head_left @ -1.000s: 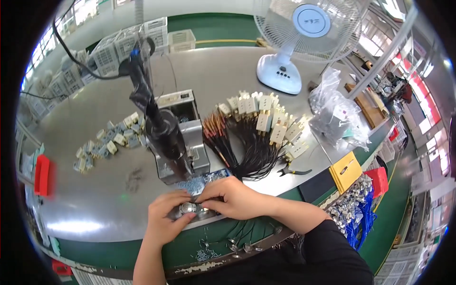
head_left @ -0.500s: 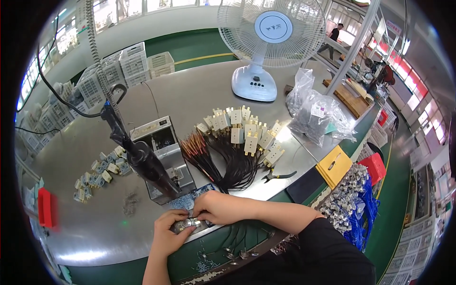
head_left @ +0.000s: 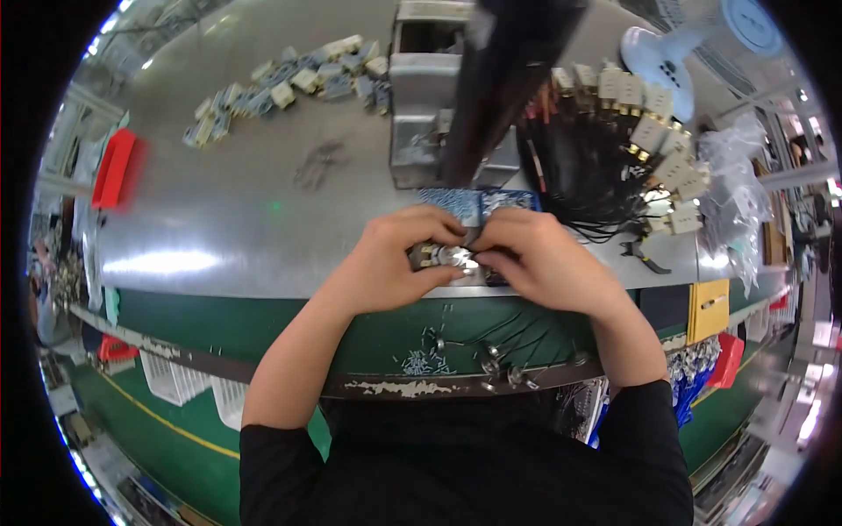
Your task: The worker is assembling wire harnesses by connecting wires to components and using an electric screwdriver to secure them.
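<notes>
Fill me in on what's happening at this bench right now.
A person at a grey workbench holds a small shiny metal part between both hands: the left hand grips it from one side, the right hand pinches it from the other, just above the table's near edge. Behind the hands sits a small blue tray of tiny parts and a grey benchtop machine. A bundle of black wires with beige connectors lies to the right.

small shiny metal part [head_left: 445, 257] sits between both hands at the grey steel table's [head_left: 228, 219] near edge, boxy grey metal machine [head_left: 438, 105] behind it, bundle of black wires [head_left: 588, 167] to the right.
</notes>
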`<state>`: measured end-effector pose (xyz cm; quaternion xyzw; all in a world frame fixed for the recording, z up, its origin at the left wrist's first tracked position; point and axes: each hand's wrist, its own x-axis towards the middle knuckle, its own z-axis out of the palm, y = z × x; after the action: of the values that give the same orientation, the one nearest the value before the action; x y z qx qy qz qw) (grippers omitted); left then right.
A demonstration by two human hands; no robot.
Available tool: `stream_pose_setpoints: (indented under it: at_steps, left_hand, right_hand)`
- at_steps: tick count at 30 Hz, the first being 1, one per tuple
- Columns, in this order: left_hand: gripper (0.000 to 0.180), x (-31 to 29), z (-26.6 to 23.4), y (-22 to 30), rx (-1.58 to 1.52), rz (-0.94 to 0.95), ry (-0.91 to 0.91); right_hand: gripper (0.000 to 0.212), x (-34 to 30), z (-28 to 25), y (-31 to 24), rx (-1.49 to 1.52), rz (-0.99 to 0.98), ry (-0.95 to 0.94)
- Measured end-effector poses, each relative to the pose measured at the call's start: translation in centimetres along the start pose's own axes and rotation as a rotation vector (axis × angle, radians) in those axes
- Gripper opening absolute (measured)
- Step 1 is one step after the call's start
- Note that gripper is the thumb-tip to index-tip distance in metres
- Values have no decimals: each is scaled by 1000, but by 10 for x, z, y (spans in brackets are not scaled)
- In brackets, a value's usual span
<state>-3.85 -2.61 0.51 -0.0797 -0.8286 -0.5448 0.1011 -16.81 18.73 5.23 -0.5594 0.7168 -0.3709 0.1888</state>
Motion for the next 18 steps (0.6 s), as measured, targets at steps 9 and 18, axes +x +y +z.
stream_pose_setpoints:
  at_steps: [9, 18]
  left_hand:
    - [32, -6, -1, -6, -71, -21, -36]
    - [31, -3, 1, -10, -63, 26, -44]
  right_hand:
    - [9, 0, 13, -2, 24, 88, 9]
    - [13, 5, 1, 12, -3, -43, -20]
